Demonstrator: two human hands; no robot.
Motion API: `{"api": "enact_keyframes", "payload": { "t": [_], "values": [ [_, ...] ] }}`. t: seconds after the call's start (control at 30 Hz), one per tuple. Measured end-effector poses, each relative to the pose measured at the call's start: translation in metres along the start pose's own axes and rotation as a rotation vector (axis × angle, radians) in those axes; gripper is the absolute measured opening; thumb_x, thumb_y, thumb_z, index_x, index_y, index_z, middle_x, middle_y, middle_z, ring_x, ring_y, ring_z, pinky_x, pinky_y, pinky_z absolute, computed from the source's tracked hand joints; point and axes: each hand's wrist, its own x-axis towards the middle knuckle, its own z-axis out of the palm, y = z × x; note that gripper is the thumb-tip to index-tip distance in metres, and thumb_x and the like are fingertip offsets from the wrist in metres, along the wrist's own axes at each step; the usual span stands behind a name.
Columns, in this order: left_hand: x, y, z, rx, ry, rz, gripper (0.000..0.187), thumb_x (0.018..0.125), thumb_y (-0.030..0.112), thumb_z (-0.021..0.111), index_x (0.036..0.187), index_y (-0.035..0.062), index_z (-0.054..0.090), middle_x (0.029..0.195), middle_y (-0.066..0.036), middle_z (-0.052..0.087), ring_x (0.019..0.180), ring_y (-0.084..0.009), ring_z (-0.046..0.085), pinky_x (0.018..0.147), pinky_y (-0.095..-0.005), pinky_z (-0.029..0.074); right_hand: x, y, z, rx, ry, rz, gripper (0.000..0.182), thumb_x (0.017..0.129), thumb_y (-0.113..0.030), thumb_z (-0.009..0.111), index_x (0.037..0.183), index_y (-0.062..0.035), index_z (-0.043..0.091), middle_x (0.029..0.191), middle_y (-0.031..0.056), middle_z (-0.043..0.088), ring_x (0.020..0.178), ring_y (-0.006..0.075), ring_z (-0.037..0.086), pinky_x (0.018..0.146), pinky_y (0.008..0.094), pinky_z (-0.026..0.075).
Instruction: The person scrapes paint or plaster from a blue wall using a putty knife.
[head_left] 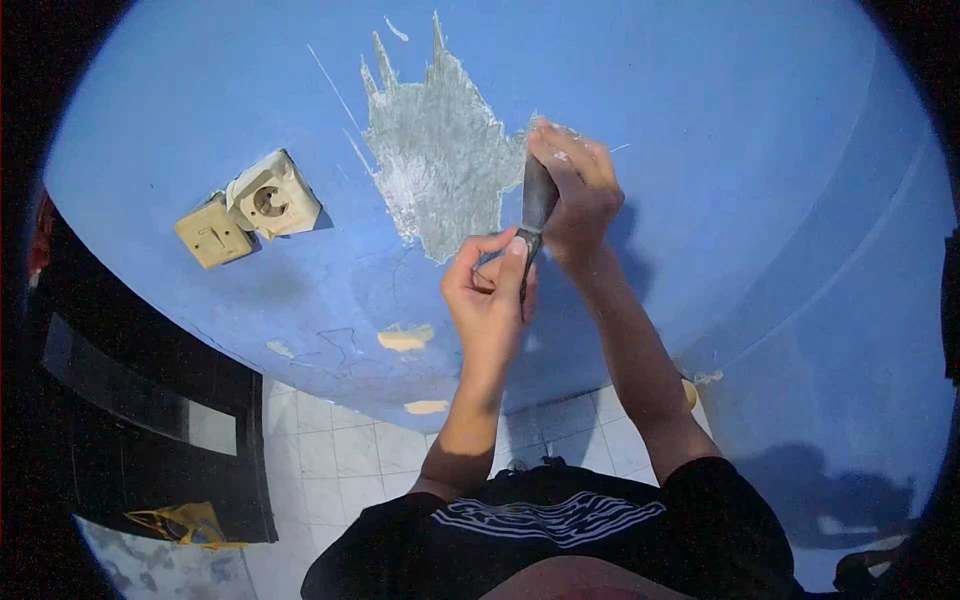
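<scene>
In the head view, a putty knife is held upright against the blue wall, its grey blade pointing up and its dark handle down. My left hand pinches the handle near the neck between thumb and fingers. My right hand grips the blade from the right, fingertips at its upper edge; its thumb is hidden. Left of the blade is a bare grey patch with jagged edges and whitish smears, where the blue paint is gone. Thin scratches run beside it.
A wall socket with torn paper around it and a yellowed switch sit on the left. Cream spots and cracks mark the lower wall. White floor tiles lie below; a yellow bag is at lower left.
</scene>
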Motion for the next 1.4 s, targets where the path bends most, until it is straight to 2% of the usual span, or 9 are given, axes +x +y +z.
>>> {"api": "enact_keyframes", "payload": {
  "t": [0.17,0.73,0.87,0.93,1.0,1.1,1.17,1.27,1.4],
  "values": [
    [-0.011,-0.016,-0.004,0.048,0.039,0.063,0.014,0.096,0.016,0.063,0.103,0.0045,0.06,0.06,-0.003,0.058,0.041,-0.0051,0.044,0.036,-0.021,0.031,-0.015,-0.007,-0.005,0.056,-0.078,0.032,0.03,0.077,-0.006,0.063,0.106,-0.0106,0.069,0.114,0.0052,0.069,0.099,0.0249,0.066,0.083,0.0343,0.055],
    [0.0,-0.013,-0.002,0.006,0.033,0.109,0.015,0.095,0.014,0.065,0.105,0.0028,0.065,0.061,-0.002,0.061,0.044,-0.003,0.046,0.037,-0.0191,0.03,-0.005,0.0,0.006,0.02,0.051,-0.017,0.033,0.071,-0.01,0.066,0.104,-0.0084,0.07,0.109,0.0053,0.07,0.098,0.0225,0.066,0.081,0.0325,0.056],
    [-0.006,-0.014,-0.007,0.056,0.07,0.064,0.018,0.095,0.015,0.065,0.107,0.0021,0.065,0.062,-0.002,0.061,0.043,-0.003,0.045,0.037,-0.0194,0.03,-0.011,-0.007,0.009,0.082,0.075,0.007,0.033,0.07,-0.003,0.071,0.103,-0.0082,0.072,0.104,0.0074,0.073,0.094,0.0235,0.068,0.083,0.0325,0.055],
    [-0.003,-0.013,-0.004,0.056,0.067,0.047,0.019,0.095,0.015,0.066,0.108,0.002,0.065,0.062,-0.002,0.061,0.043,-0.0031,0.045,0.037,-0.0195,0.03,-0.003,0.0,0.009,0.061,0.085,0.0,0.033,0.071,-0.006,0.068,0.103,-0.0087,0.071,0.106,0.0056,0.071,0.096,0.0234,0.067,0.082,0.0322,0.055],
    [-0.003,-0.014,0.007,-0.005,0.016,0.154,0.02,0.095,0.016,0.066,0.109,0.0019,0.065,0.063,-0.003,0.061,0.042,-0.0033,0.044,0.037,-0.0194,0.029,-0.003,0.002,0.008,0.04,0.085,-0.004,0.034,0.071,-0.008,0.065,0.104,-0.0092,0.07,0.108,0.0038,0.07,0.097,0.0232,0.066,0.081,0.0319,0.056],
    [-0.01,-0.012,-0.004,0.029,0.058,0.037,0.02,0.095,0.015,0.065,0.109,0.002,0.064,0.062,-0.003,0.06,0.042,-0.0037,0.043,0.037,-0.0197,0.029,-0.006,0.002,0.006,0.039,0.065,-0.036,0.033,0.071,-0.008,0.065,0.104,-0.0099,0.07,0.107,0.0035,0.07,0.096,0.0233,0.067,0.08,0.0316,0.056],
    [-0.007,-0.008,-0.009,0.043,0.046,0.034,0.018,0.096,0.012,0.063,0.109,0.0003,0.064,0.061,-0.002,0.058,0.043,-0.0037,0.044,0.038,-0.0196,0.031,-0.011,-0.008,0.007,0.043,0.043,-0.003,0.031,0.07,-0.003,0.072,0.101,-0.0088,0.071,0.102,0.006,0.072,0.093,0.0231,0.068,0.08,0.0311,0.055],
    [-0.002,0.0,-0.005,0.054,0.027,0.046,0.016,0.097,0.009,0.06,0.109,-0.0014,0.064,0.059,-0.001,0.057,0.044,-0.0037,0.045,0.039,-0.0193,0.033,0.001,-0.002,0.008,0.064,0.088,-0.031,0.03,0.069,-0.003,0.072,0.099,-0.0086,0.071,0.103,0.0056,0.072,0.092,0.0233,0.068,0.08,0.0319,0.056],
    [-0.005,-0.005,-0.005,0.073,0.068,0.047,0.015,0.097,0.009,0.06,0.107,-0.0014,0.064,0.059,-0.001,0.057,0.044,-0.0033,0.045,0.04,-0.0187,0.033,-0.004,-0.004,0.011,0.012,0.091,-0.038,0.03,0.07,-0.007,0.066,0.1,-0.0095,0.07,0.106,0.004,0.07,0.095,0.023,0.067,0.081,0.0329,0.056]
  ]
}}
